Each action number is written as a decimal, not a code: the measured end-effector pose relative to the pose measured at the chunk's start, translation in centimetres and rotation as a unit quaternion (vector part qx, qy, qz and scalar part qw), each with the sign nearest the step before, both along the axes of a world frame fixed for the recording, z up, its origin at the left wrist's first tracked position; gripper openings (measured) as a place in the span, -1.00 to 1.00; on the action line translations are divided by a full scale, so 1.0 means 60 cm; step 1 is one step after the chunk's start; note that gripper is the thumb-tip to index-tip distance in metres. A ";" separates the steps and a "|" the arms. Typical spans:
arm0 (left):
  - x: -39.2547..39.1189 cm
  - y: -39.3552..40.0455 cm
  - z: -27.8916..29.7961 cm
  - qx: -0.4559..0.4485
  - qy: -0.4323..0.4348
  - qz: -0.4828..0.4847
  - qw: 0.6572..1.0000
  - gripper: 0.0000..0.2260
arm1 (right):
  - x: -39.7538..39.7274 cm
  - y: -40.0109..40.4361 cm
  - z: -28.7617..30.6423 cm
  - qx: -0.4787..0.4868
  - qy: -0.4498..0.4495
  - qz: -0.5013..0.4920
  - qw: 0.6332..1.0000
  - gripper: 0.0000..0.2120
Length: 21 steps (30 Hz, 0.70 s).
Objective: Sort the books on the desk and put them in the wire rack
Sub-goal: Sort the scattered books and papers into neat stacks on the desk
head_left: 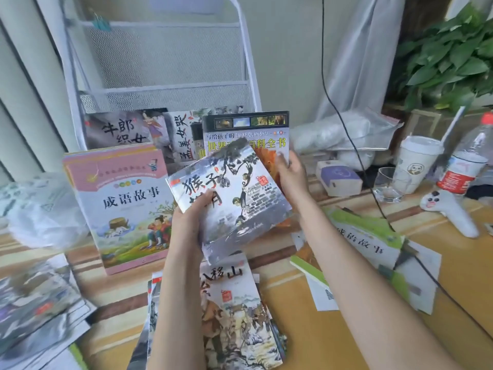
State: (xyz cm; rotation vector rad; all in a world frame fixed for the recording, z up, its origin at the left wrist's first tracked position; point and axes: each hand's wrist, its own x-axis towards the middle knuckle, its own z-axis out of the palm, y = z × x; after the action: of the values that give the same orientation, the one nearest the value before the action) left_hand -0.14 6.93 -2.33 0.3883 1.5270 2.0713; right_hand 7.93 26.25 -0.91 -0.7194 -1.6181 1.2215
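Nearest the viewer, a stack of picture books (234, 316) lies flat on the desk (306, 329), and above it the left hand (189, 217) grips the lower left corner of a grey monkey book (234, 193), thumb on the cover, holding it tilted in the air. The right hand (289, 170) holds the right edge of an upright encyclopedia (256, 134) behind it, beside a pink storybook (125, 204) standing at left. Farther back stands the white wire rack (165, 62), with two books (138, 132) leaning at its foot.

Upright books (186, 134) before rack (165, 60)
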 end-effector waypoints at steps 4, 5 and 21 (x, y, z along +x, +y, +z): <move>-0.011 0.003 -0.010 -0.032 -0.040 0.057 0.997 -0.62 | -0.043 0.002 -0.028 0.081 -0.040 -0.025 0.996 -0.60; -0.013 0.001 -0.009 -0.039 -0.048 0.068 0.996 -0.60 | -0.048 0.002 -0.036 0.105 -0.046 -0.041 0.993 -0.54; 0.018 0.025 -0.013 -0.082 0.014 -0.006 0.997 -0.81 | 0.221 -0.146 -0.090 0.030 -0.587 0.013 0.809 -0.05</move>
State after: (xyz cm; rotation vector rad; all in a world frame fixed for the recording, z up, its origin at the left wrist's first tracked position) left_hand 0.91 8.41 -3.11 0.3643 1.6930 1.9222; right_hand 21.18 17.47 -6.31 -1.5982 -2.6208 0.6843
